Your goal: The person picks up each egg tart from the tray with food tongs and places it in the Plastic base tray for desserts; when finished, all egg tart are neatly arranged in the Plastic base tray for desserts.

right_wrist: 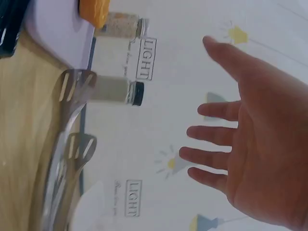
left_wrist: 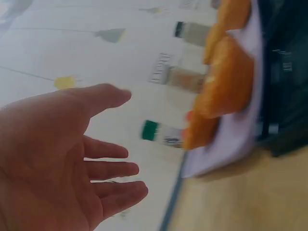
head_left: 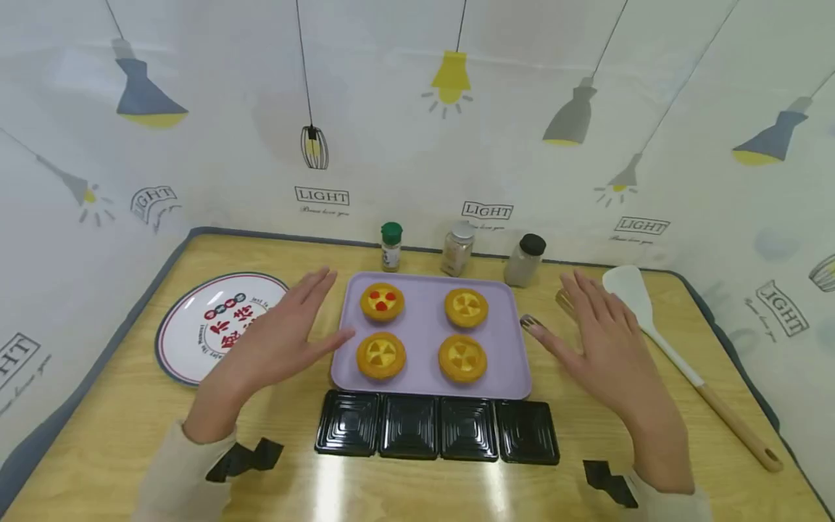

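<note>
While both hands point(head_left: 277, 333) point(head_left: 607, 344) extend empty fingers, only the head view shows the plate point(head_left: 188, 326).

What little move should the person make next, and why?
Perhaps lower the right hand to the silver slotted metal tongs near it: it holds nothing, and four round golden tarts sit on the rectangular lilac tray while the glossy black square dishes stand empty.

I'm getting bright, fairly even light in head view; two glare streaks on the table point(head_left: 407, 496), highlights on the black trays point(head_left: 409, 428). Left wrist: pastries point(left_wrist: 228, 79) smeared. Right wrist: slightly soft, wall lettering point(right_wrist: 146, 59) legible.
</note>
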`<state>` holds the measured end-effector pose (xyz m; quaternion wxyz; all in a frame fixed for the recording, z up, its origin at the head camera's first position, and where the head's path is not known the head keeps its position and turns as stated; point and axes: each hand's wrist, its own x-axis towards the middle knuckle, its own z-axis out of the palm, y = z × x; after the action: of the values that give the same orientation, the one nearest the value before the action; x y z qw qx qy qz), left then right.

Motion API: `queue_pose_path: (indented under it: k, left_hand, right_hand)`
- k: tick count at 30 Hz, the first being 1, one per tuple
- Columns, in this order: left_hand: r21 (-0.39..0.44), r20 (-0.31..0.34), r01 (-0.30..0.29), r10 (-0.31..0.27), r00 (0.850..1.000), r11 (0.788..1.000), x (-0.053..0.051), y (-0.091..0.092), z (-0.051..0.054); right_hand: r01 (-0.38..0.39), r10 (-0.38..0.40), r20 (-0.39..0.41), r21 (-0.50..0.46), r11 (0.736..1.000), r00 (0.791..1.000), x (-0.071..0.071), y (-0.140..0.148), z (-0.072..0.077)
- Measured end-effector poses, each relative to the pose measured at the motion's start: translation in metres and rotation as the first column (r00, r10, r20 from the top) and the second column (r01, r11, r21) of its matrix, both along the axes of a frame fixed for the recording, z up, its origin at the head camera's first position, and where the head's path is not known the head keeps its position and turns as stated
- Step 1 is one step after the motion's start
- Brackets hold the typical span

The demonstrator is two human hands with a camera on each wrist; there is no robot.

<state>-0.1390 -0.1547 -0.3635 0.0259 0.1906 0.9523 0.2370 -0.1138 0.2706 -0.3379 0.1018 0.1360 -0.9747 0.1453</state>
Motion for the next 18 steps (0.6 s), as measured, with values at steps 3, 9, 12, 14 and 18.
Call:
queue_pose_path:
  k: [3, 9, 12, 14, 18]
  left_hand:
    - [0.159, 0.096, -0.063, 0.048, 0.994, 0.985, 0.0, 0.003, -0.02]
    - [0.261, 0.17, -0.079, 0.034, 0.985, 0.962, 0.002, -0.005, -0.056]
    - [0.278, 0.191, -0.073, 0.019, 0.981, 0.958, 0.006, -0.015, -0.068]
    - [0.293, 0.214, -0.077, 0.013, 0.977, 0.953, 0.009, -0.021, -0.074]
    - [0.316, 0.227, -0.068, -0.006, 0.974, 0.946, 0.012, -0.024, -0.08]
  right_hand:
    - [0.059, -0.057, 0.043, -0.043, 0.997, 0.997, 0.001, 0.015, -0.002]
    - [0.17, -0.161, 0.176, -0.038, 0.985, 0.971, 0.0, 0.05, -0.027]
    - [0.197, -0.178, 0.272, -0.046, 0.979, 0.946, -0.002, 0.065, -0.043]
    - [0.202, -0.169, 0.34, -0.066, 0.977, 0.925, -0.002, 0.075, -0.054]
    - [0.207, -0.149, 0.401, -0.106, 0.972, 0.904, 0.0, 0.089, -0.071]
